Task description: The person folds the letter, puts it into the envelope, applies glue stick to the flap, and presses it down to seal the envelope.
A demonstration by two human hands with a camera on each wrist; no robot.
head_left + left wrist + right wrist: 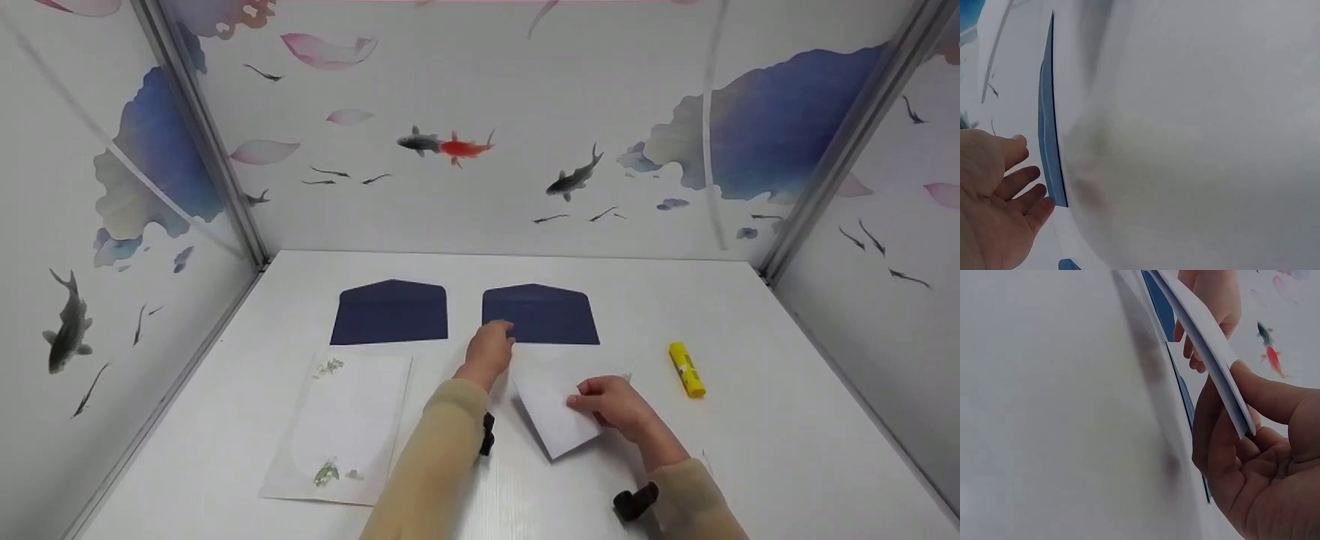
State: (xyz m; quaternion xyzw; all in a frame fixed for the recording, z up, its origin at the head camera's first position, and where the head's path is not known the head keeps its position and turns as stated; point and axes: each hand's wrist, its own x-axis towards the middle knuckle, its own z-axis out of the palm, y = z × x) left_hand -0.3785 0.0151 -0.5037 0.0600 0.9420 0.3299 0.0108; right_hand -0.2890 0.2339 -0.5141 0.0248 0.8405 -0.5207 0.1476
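Observation:
My right hand [619,409] pinches a folded sheet of white paper [551,420] between thumb and fingers, tilted over the table. From the right wrist view, the sheet [1202,326] shows its folded layers edge-on, the thumb on one face. My left hand [487,351] reaches to the lower left corner of the right dark blue envelope [547,311]. Its fingers are loosely bent in the left wrist view, with nothing held, fingertips right at the edge of the envelope [1050,135]. That envelope lies with its pointed flap unfolded away from me.
A second dark blue envelope [394,315] lies to the left, flap up. Nearer me is letter paper [345,427] with printed flowers. A yellow glue stick [687,370] lies at the right. Printed panels [480,210] wall the white table on the back and sides.

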